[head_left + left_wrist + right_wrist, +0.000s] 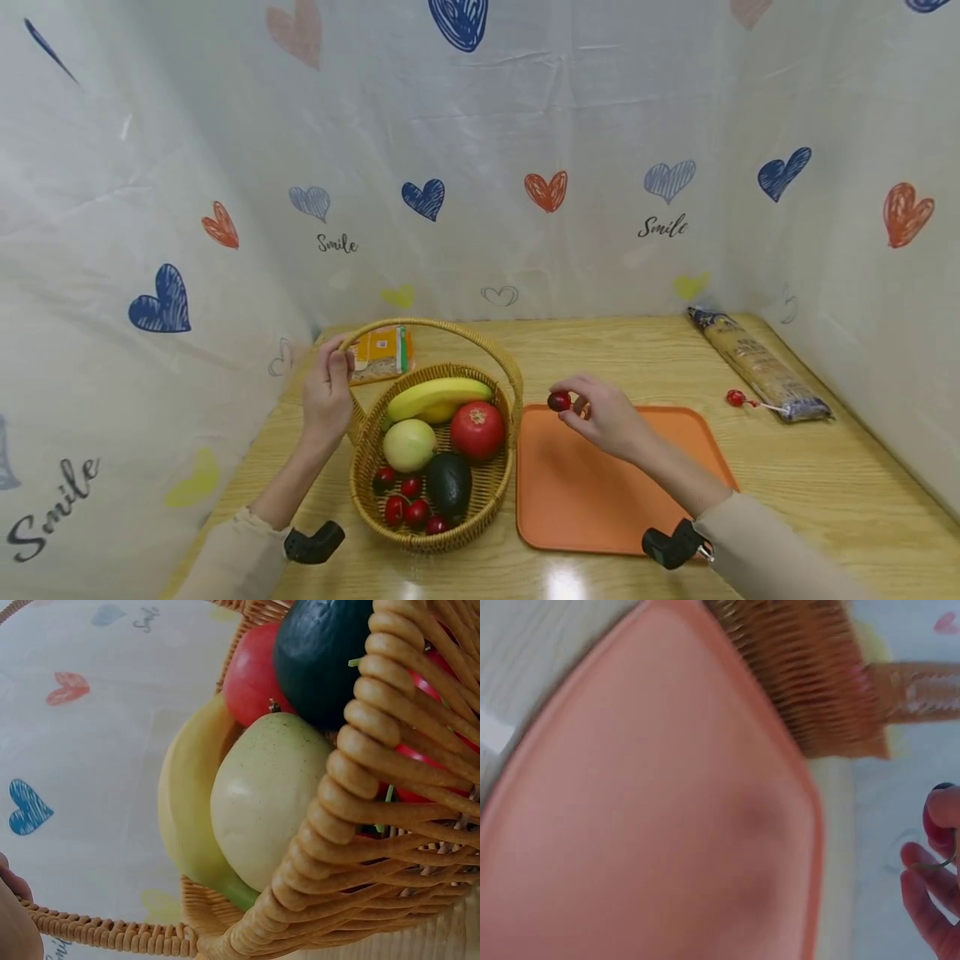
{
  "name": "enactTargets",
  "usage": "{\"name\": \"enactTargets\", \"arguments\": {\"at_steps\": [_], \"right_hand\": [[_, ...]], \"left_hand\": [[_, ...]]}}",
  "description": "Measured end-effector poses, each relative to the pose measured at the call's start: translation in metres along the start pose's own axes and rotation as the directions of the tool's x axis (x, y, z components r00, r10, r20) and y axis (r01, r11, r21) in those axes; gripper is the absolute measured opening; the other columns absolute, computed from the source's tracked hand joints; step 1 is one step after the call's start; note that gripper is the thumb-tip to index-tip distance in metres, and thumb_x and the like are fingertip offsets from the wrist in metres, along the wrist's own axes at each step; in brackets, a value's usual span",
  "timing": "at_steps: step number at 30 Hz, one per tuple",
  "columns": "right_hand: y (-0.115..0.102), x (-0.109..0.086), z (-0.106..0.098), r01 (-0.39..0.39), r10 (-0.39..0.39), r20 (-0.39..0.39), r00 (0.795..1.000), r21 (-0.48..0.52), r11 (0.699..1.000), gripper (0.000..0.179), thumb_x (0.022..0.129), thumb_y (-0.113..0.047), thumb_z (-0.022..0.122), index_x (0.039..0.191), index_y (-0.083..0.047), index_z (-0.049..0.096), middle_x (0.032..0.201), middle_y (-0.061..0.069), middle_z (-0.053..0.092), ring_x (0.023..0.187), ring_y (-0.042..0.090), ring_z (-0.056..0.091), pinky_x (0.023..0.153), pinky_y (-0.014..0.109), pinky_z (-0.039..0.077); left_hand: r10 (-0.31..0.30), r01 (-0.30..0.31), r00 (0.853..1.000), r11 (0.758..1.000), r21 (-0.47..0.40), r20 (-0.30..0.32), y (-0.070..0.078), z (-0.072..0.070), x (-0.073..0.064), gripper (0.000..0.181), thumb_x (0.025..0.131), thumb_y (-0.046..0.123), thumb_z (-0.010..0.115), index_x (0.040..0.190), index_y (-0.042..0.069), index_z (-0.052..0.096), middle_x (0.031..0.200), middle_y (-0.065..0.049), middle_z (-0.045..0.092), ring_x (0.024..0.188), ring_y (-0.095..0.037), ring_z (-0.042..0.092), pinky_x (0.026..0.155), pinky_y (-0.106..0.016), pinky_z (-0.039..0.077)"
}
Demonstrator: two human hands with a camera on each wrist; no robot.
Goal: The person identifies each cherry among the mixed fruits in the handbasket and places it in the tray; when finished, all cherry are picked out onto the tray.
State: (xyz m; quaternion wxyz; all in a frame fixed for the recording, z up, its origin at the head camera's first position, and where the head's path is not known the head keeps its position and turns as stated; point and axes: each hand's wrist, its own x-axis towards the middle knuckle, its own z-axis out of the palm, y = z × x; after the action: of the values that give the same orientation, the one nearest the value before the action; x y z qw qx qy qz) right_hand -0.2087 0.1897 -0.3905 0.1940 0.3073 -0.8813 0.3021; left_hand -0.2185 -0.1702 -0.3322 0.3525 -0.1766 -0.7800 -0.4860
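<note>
My left hand (328,398) grips the left side of the handle of a wicker basket (429,546). Bananas (442,393), a red pomegranate (477,431), a pale green round fruit (266,802), a dark green avocado (449,486) and several red cherries (416,513) lie in the basket. With thumb and fingertips, my right hand (607,415) pinches a dark red cherry (558,402) by the far left part of an orange tray (600,500). The cherry's thin green stem shows in the right wrist view.
An orange packet (381,354) lies behind the basket. At the right, a long plastic package (757,362) lies slantwise, with a small red ball-like thing (736,398) on a pale string or stick beside it. A heart-printed curtain (480,167) encloses the table.
</note>
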Motion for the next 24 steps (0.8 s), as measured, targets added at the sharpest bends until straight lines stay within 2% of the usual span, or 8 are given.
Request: {"name": "enactTargets", "arguments": {"at_steps": [4,7,12,18,24], "right_hand": [[0.019,-0.006,0.019,-0.065,0.075,0.063,0.995,-0.151,0.986,0.028,0.079,-0.006,0.076,0.106,-0.006,0.066,0.093,0.005,0.062,0.068,0.010,0.055,0.059,0.024,0.046],[0.025,-0.008,0.032,-0.091,0.114,0.096,0.989,-0.217,0.972,0.028,0.079,-0.007,0.076,0.106,-0.008,0.067,0.093,0.004,0.062,0.069,0.011,0.053,0.060,0.026,0.046],[0.027,-0.009,0.047,-0.107,0.148,0.139,0.979,-0.266,0.958,0.028,0.079,-0.009,0.074,0.106,-0.010,0.067,0.094,0.002,0.060,0.076,0.013,0.057,0.064,0.031,0.049],[0.027,-0.012,0.056,-0.170,0.219,0.142,0.965,-0.294,0.940,0.029,0.078,-0.009,0.076,0.105,-0.014,0.067,0.095,0.000,0.058,0.081,0.017,0.060,0.067,0.035,0.050],[0.031,-0.014,0.061,-0.166,0.220,0.150,0.964,-0.305,0.938,0.027,0.077,-0.009,0.076,0.102,-0.016,0.066,0.092,-0.001,0.056,0.080,0.016,0.059,0.066,0.034,0.050]], "left_hand": [[0.001,-0.001,1.000,1.000,0.004,0.005,-0.001,0.000,0.000,0.025,0.102,0.002,0.033,0.111,-0.010,0.054,0.078,0.002,0.044,0.059,-0.006,0.034,0.055,-0.019,0.030],[0.003,-0.003,1.000,1.000,0.002,0.004,-0.001,0.000,0.000,0.025,0.102,0.001,0.033,0.111,-0.011,0.054,0.078,0.002,0.044,0.060,-0.006,0.034,0.055,-0.019,0.030],[-0.002,0.002,1.000,1.000,0.004,-0.004,-0.001,0.000,0.000,0.025,0.102,0.002,0.033,0.110,-0.011,0.053,0.078,0.003,0.043,0.062,-0.008,0.037,0.057,-0.019,0.031],[-0.013,0.013,1.000,1.000,0.001,0.004,-0.001,0.000,-0.001,0.025,0.103,0.003,0.033,0.110,-0.011,0.053,0.078,0.004,0.043,0.062,-0.011,0.038,0.058,-0.019,0.032],[-0.016,0.016,1.000,1.000,-0.007,0.003,0.000,0.000,-0.001,0.025,0.103,0.003,0.033,0.111,-0.011,0.053,0.079,0.005,0.043,0.063,-0.009,0.037,0.059,-0.019,0.032]]}}
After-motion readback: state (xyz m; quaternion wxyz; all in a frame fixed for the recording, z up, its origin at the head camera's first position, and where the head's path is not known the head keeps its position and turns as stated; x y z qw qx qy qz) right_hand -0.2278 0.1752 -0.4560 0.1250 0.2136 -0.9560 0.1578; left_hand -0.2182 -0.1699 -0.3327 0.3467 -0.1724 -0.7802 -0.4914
